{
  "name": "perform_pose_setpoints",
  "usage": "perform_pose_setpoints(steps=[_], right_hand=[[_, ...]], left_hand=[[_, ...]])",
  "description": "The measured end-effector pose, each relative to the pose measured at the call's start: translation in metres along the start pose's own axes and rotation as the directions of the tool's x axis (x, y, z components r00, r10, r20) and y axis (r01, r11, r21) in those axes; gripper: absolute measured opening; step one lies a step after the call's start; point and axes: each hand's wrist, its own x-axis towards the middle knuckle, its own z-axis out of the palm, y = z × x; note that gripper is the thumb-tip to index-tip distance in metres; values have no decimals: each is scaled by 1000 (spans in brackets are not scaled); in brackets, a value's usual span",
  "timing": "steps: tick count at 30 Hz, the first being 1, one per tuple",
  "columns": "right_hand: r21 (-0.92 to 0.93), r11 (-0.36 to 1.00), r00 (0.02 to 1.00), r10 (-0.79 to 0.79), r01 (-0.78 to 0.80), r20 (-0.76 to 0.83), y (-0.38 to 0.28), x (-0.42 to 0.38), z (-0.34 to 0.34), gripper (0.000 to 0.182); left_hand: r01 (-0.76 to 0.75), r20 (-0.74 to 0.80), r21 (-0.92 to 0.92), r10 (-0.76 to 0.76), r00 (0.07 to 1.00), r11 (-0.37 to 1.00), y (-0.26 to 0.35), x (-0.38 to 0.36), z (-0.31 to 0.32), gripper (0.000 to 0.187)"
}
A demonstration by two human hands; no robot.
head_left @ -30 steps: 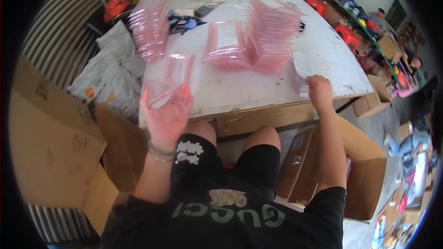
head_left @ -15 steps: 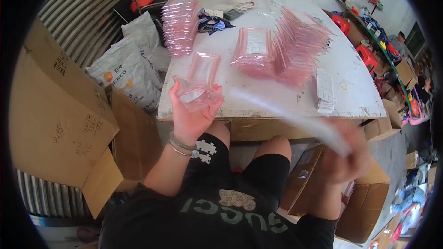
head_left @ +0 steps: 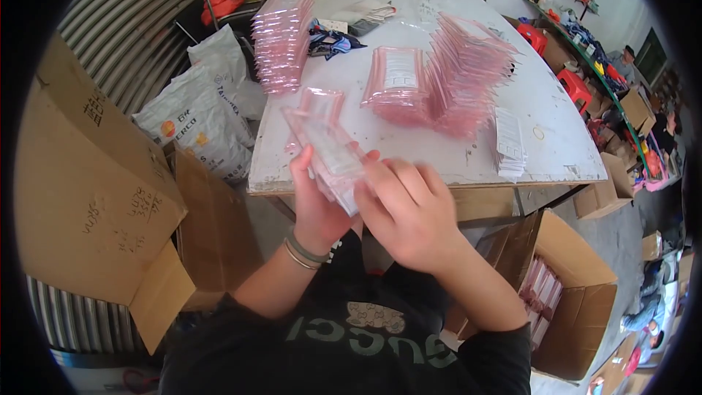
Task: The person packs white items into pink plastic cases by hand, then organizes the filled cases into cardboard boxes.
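Above the table's front edge, my left hand [head_left: 319, 201] holds a clear pink plastic pouch [head_left: 327, 139] from below, tilted. My right hand [head_left: 409, 212] is closed on the pouch's near end, beside a whitish sheet that shows inside or against it. Another pink pouch [head_left: 322, 104] lies on the white table [head_left: 281, 168] just behind. Tall stacks of pink pouches [head_left: 284, 40] stand at the back left and, as a fanned pile [head_left: 472, 73], at the right. A shorter stack [head_left: 398, 80] has a printed sheet on top. Printed sheets [head_left: 510, 143] lie near the right front edge.
An open carton [head_left: 578, 322] holding pink packets is at lower right. Large cartons [head_left: 95, 175] and white sacks [head_left: 194, 117] stand at left. Dark cloth [head_left: 335, 42] lies between the stacks. Shelves [head_left: 599, 66] and a distant person [head_left: 625, 66] are at the right.
My right hand has come in from the lower right with the whitish sheet and now meets my left hand at the pouch. The pouch, crumpled before, is now stretched out flatter.
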Motion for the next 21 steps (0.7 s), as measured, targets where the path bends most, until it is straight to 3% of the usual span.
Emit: perform_pose_setpoints(steps=[1, 4, 7, 10, 16, 17, 19, 21], right_hand=[[-34, 999, 999, 8, -7, 44, 0, 2, 0, 30], [-107, 994, 990, -5, 20, 142, 2, 8, -1, 29], [-130, 989, 982, -45, 69, 182, -3, 2, 3, 29], [-151, 985, 982, -57, 85, 178, -2, -4, 25, 28], [-125, 991, 994, -42, 55, 99, -8, -10, 29, 26], [-122, 991, 992, -38, 52, 116, -5, -13, 35, 27], [3, 999, 992, -48, 48, 121, 1, -14, 35, 30], [256, 966, 994, -54, 27, 97, 3, -13, 28, 36]], left_hand=[[27, 93, -112, -16, 996, 993, -1, 0, -5, 80], [-29, 54, 113, 23, 998, 993, 1, -7, -11, 79], [7, -90, 395, 31, 995, 919, -5, -15, -11, 78], [-30, 248, 195, -19, 969, 980, -8, -8, -19, 79], [-41, 314, 127, -1, 949, 991, -12, -14, -6, 78], [-57, 211, 159, 22, 977, 986, -13, -14, -11, 79], [-86, 18, 231, 84, 996, 969, -8, -7, -20, 80], [-3, 195, 204, -37, 980, 979, 6, -3, -21, 81]])
